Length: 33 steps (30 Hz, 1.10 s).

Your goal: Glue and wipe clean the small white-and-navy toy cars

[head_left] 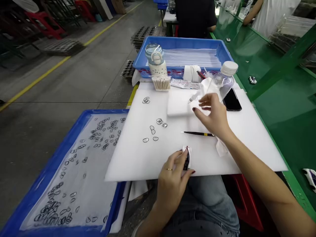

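My left hand point(174, 176) is closed around a small white-and-black toy car point(187, 159) at the front edge of the white work board point(138, 158). Fingers partly cover the car. My right hand point(213, 113) hovers over the right end of a white foam block point(179, 103), thumb and fingers apart, with nothing visible between them. Just beyond those fingers is crumpled white tissue point(204, 87). Black tweezers point(198, 133) with a yellow band lie between the two hands. Thin black rings point(153, 130) are scattered on the left of the board.
Left and lower, a blue tray point(82, 115) holds many black rings. Along the back stand cotton swabs point(161, 84), a cup point(156, 61), a clear bottle point(224, 79) and a blue bin point(182, 41). A phone point(232, 100) lies right, beside the green conveyor point(269, 95) carrying toy cars.
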### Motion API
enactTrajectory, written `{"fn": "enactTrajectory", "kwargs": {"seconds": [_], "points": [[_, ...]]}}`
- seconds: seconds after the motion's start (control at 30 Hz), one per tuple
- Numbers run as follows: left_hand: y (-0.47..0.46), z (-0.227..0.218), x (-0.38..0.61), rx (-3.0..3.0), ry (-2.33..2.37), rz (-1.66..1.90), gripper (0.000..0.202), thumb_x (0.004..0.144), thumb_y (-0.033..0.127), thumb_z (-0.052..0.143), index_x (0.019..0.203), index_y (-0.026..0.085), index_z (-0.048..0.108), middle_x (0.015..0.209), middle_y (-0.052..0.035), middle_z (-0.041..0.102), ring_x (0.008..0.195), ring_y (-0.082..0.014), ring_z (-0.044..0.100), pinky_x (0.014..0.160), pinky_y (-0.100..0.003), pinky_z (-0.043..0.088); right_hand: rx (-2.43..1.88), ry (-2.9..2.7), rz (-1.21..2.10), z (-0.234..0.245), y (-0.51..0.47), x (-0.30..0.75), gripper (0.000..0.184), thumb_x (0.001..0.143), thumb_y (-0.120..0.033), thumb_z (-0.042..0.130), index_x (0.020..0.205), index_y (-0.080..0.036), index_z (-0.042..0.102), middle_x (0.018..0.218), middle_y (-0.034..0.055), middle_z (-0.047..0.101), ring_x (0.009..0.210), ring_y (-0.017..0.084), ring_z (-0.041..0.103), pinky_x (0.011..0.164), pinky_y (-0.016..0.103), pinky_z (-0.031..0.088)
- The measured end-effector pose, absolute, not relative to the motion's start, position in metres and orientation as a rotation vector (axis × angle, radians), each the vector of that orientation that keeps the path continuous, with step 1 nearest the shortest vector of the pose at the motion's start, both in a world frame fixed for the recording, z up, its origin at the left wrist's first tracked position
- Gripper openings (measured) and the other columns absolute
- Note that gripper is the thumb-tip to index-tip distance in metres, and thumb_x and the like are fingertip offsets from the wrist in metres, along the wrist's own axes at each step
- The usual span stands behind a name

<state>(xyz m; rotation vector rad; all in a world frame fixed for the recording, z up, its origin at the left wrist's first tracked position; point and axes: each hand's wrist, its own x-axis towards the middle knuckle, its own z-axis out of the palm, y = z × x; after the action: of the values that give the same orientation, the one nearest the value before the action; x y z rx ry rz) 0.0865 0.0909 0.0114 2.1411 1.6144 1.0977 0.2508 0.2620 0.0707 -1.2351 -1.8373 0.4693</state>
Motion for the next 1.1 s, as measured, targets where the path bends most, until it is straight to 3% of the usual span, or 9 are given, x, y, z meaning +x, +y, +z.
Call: {"fn": "enactTrajectory", "kwargs": {"seconds": [0.07,0.13,0.2,0.3,0.4,0.53,0.7,0.87,1.1], "points": [[0.096,0.017,0.084,2.2,1.454,0.945,0.063,0.086,0.023,0.071,0.144,0.024,0.046,0.136,-0.0139,0.059,0.106,-0.0276,0.066,0.088,-0.043,0.06,-1.279,-1.909,0.546,0.071,0.289,0.244,0.028,0.083,-0.035,0.066,0.105,-0.02,0.057,0.099,0.0075,0.068,0.085,0.022,0.065,0.077,0.038,0.053],[0.106,0.023,0.077,2.226,1.307,0.814,0.061,0.083,0.019,0.073,0.14,0.023,0.051,0.141,-0.0129,0.057,0.112,-0.0285,0.063,0.093,-0.047,0.058,-1.337,-2.044,0.605,0.072,0.306,0.241,0.021,0.091,-0.04,0.056,0.096,-0.02,0.06,0.082,0.0052,0.067,0.078,0.022,0.062,0.078,0.04,0.049],[0.115,0.028,0.071,2.218,1.247,0.781,0.053,0.081,0.016,0.074,0.131,0.022,0.058,0.138,-0.0115,0.059,0.122,-0.0301,0.058,0.099,-0.051,0.055,-1.362,-2.065,0.68,0.077,0.31,0.241,0.032,0.096,-0.048,0.047,0.088,-0.02,0.06,0.075,0.0043,0.063,0.076,0.022,0.061,0.078,0.041,0.047],[0.126,0.03,0.071,2.155,1.233,0.836,0.046,0.077,0.019,0.078,0.121,0.02,0.062,0.132,-0.0116,0.064,0.123,-0.0303,0.058,0.101,-0.052,0.053,-1.146,-1.926,0.886,0.087,0.298,0.244,0.037,0.094,-0.056,0.048,0.091,-0.021,0.06,0.093,0.0062,0.066,0.092,0.023,0.061,0.084,0.04,0.047],[0.13,0.029,0.08,2.038,1.299,0.977,0.047,0.071,0.019,0.078,0.116,0.018,0.064,0.117,-0.0111,0.071,0.108,-0.0292,0.065,0.094,-0.051,0.056,-0.904,-1.742,0.966,0.086,0.277,0.246,0.025,0.089,-0.048,0.055,0.095,-0.024,0.058,0.099,0.005,0.062,0.096,0.021,0.059,0.088,0.038,0.047],[0.133,0.029,0.093,1.831,1.424,1.133,0.035,0.068,0.017,0.071,0.103,0.02,0.068,0.104,-0.0068,0.075,0.095,-0.0269,0.068,0.086,-0.047,0.057,-0.993,-1.639,1.134,0.063,0.26,0.245,0.023,0.082,-0.046,0.056,0.087,-0.024,0.053,0.079,0.001,0.049,0.074,0.017,0.049,0.073,0.036,0.045],[0.134,0.03,0.096,1.705,1.457,1.183,0.03,0.067,0.018,0.069,0.098,0.019,0.071,0.101,-0.0055,0.076,0.093,-0.0256,0.068,0.084,-0.044,0.056,-0.817,-1.617,1.365,0.075,0.227,0.247,0.054,0.082,-0.077,0.043,0.069,-0.024,0.045,0.068,-0.0006,0.038,0.062,0.016,0.038,0.064,0.036,0.04],[0.136,0.03,0.096,1.697,1.483,1.19,0.025,0.069,0.021,0.073,0.094,0.02,0.071,0.095,-0.0036,0.076,0.089,-0.0237,0.067,0.08,-0.04,0.055,-0.658,-1.335,1.54,0.097,0.18,0.239,0.058,0.089,-0.067,0.047,0.053,-0.024,0.032,0.048,-0.004,0.022,0.046,0.013,0.022,0.05,0.032,0.029],[0.136,0.03,0.098,1.716,1.498,1.204,0.02,0.07,0.022,0.071,0.089,0.022,0.069,0.087,-0.0013,0.075,0.082,-0.0212,0.065,0.075,-0.036,0.053,-0.664,-1.185,1.578,0.083,0.177,0.229,0.066,0.082,-0.083,0.039,0.05,-0.025,0.028,0.046,-0.0037,0.017,0.045,0.013,0.017,0.046,0.03,0.023]]}}
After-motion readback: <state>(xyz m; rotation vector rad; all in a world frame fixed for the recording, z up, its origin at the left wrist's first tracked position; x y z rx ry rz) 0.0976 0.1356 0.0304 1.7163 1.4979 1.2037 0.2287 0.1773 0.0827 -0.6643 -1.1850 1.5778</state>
